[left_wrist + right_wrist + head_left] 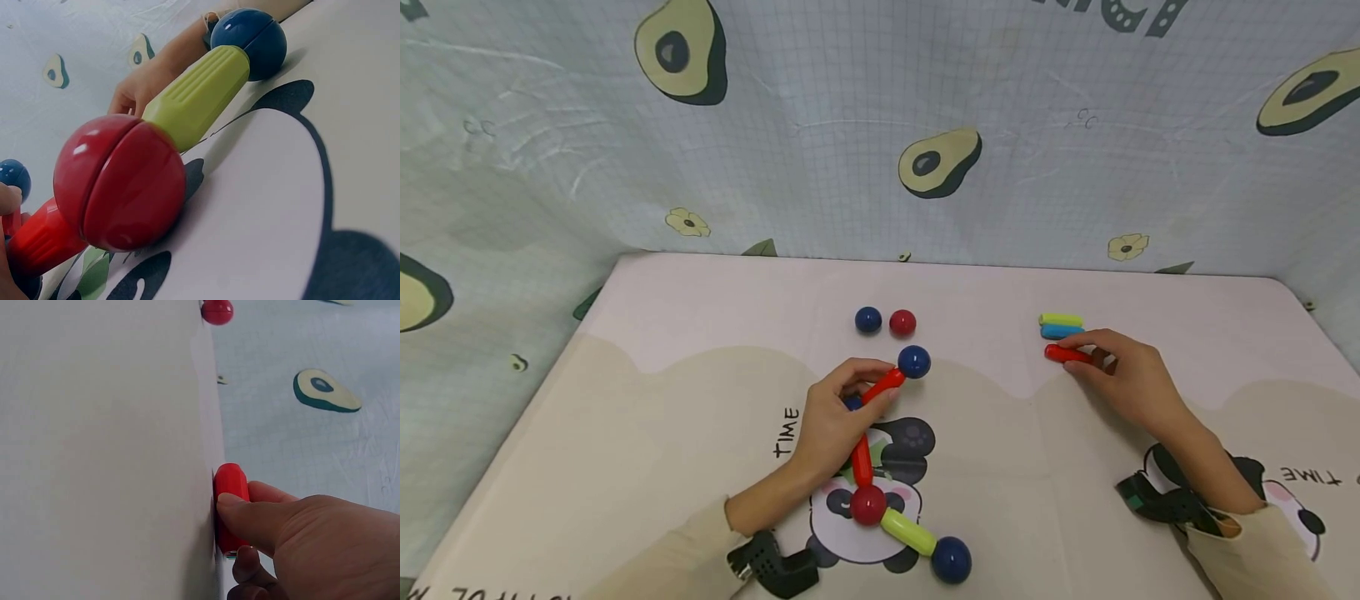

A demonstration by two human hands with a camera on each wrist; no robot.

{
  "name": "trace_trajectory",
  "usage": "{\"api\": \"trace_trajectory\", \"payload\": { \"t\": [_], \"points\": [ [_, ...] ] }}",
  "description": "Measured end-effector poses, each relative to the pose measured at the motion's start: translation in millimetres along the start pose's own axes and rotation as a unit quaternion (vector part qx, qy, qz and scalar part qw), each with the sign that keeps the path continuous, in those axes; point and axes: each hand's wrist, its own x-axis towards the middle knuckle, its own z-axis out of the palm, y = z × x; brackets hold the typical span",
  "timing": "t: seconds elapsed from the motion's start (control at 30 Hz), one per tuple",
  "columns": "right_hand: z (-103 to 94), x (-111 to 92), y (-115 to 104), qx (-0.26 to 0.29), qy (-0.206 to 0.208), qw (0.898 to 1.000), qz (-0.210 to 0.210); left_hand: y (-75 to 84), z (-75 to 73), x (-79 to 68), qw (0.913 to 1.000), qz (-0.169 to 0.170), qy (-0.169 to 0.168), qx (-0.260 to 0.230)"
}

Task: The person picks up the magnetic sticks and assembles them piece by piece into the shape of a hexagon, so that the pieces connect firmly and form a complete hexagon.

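My left hand [837,421] grips a chain of rods and balls near its upper end. A blue ball [914,362] tips the chain, joined to a red rod [886,384]. Another blue ball [853,402] is mostly hidden by the fingers. Below the hand come a second red rod [862,461], a red ball [119,181], a yellow-green rod [200,94] and a blue end ball [951,559]. My right hand [1126,375] pinches a loose red rod [230,480] between thumb and fingers, at or just above the table; which one I cannot tell.
Beyond the right hand lie a yellow-green rod [1061,320] and a blue rod [1062,332], side by side. A loose blue ball [868,320] and red ball [902,322] sit behind the chain. A patterned curtain [820,150] hangs behind the table [700,300].
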Motion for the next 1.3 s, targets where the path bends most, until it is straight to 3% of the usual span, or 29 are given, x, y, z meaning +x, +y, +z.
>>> {"api": "trace_trajectory", "payload": {
  "t": [0.33, 0.97, 1.3],
  "points": [
    [1.6, 2.9, -6.9, 0.009, -0.002, 1.0, -0.011, 0.5, -0.8, 0.3, 1.0, 0.002, 0.001, -0.003],
    [17.1, 32.9, -79.4, 0.06, -0.076, 0.993, -0.069, -0.5, -0.7, 1.1, 1.0, -0.004, -0.007, 0.002],
    [24.1, 39.5, -99.2, 0.081, -0.098, 0.987, -0.101, -0.7, -0.7, 0.4, 0.9999, -0.009, -0.005, 0.006]
  ]
}}
